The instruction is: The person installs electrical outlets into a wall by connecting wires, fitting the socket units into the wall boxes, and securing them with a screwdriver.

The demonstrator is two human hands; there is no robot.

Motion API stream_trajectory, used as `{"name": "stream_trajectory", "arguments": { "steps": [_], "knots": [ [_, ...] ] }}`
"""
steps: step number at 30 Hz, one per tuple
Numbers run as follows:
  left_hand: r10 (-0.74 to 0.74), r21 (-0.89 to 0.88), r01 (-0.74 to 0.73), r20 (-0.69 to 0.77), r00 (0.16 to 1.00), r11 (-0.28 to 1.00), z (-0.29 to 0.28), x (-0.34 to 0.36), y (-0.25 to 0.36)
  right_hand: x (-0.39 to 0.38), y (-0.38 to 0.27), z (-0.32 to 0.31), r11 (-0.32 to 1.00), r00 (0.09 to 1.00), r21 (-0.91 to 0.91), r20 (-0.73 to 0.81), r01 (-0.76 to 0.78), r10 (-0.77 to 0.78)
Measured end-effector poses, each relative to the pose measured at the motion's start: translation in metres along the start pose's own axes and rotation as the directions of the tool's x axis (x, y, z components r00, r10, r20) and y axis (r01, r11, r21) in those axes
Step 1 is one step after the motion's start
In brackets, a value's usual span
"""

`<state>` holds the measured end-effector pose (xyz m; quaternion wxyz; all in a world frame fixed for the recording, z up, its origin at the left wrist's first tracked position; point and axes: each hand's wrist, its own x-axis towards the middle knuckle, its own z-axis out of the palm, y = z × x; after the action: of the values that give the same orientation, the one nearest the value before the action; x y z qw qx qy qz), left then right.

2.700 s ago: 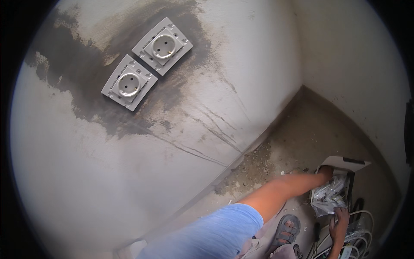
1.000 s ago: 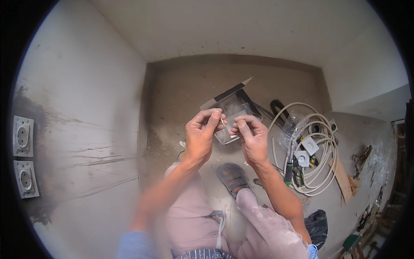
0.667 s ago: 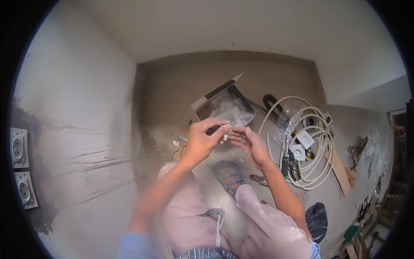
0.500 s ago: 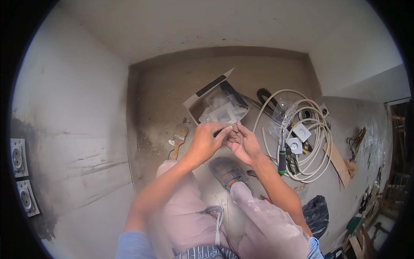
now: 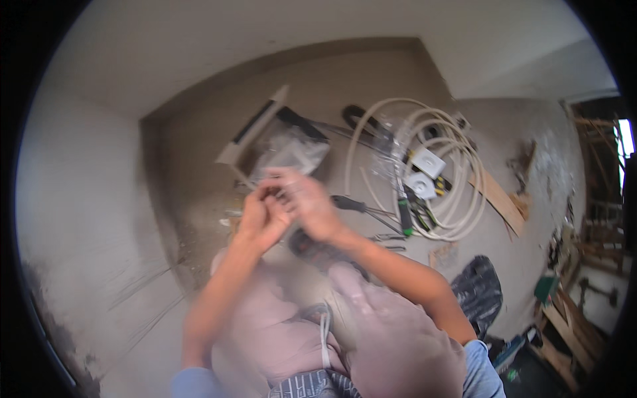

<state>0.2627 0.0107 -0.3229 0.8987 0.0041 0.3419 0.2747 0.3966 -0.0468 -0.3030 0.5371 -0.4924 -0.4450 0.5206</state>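
Note:
My left hand (image 5: 261, 222) is held over the floor with its palm turned up and its fingers curled. Across it comes my right hand (image 5: 310, 207), its fingers meeting those of the left and smeared by motion. Something small and dark may lie between the fingers, but I cannot make it out. Just beyond the hands stands an open white and black carton (image 5: 229, 154), tilted, with clear plastic bags (image 5: 288, 149) in it. A black-handled screwdriver (image 5: 350, 204) lies on the floor to the right of my right hand.
To the right lies a coil of cream cable (image 5: 481, 192) with two white sockets (image 5: 428, 162), a green-handled tool (image 5: 405, 215) and pliers around it. Beyond are a wooden strip (image 5: 497, 202), a black plastic bag (image 5: 478, 292) and scrap timber (image 5: 570, 338). A wall rises on the left.
The view has swung to the right, so the wall sockets have left it. My left hand has turned palm up, and my right hand now reaches over it. The screwdriver has come into sight.

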Motion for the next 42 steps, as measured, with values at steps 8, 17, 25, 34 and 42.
{"name": "stream_trajectory", "arguments": {
  "steps": [8, 17, 25, 34, 42],
  "knots": [
    [0.129, 0.112, -0.114, -0.135, 0.982, 0.987, 0.007, -0.006, 0.009, -0.026, -0.033, -0.143, 0.961, 0.863, -0.249, -0.504, -0.123, -0.020],
    [0.047, 0.224, -0.035, -0.048, 0.998, 0.974, 0.005, 0.003, 0.002, -0.110, 0.097, -0.137, 0.397, 0.989, -0.915, -0.119, -0.074, -0.089],
    [-0.057, 0.039, 0.056, 0.022, 0.998, 0.998, 0.018, -0.004, 0.003, -0.080, 0.072, -0.128, 0.397, 0.995, -0.912, -0.098, -0.102, 0.030],
    [-0.046, -0.060, 0.050, 0.068, 0.997, 0.997, 0.023, -0.024, 0.016, -0.050, -0.096, -0.060, 0.896, 0.822, -0.292, -0.374, 0.336, -0.430],
    [-0.007, -0.094, 0.015, 0.087, 0.996, 0.995, 0.021, -0.042, 0.023, -0.034, -0.085, -0.027, 0.773, 0.730, -0.357, -0.279, 0.524, -0.624]
  ]
}}
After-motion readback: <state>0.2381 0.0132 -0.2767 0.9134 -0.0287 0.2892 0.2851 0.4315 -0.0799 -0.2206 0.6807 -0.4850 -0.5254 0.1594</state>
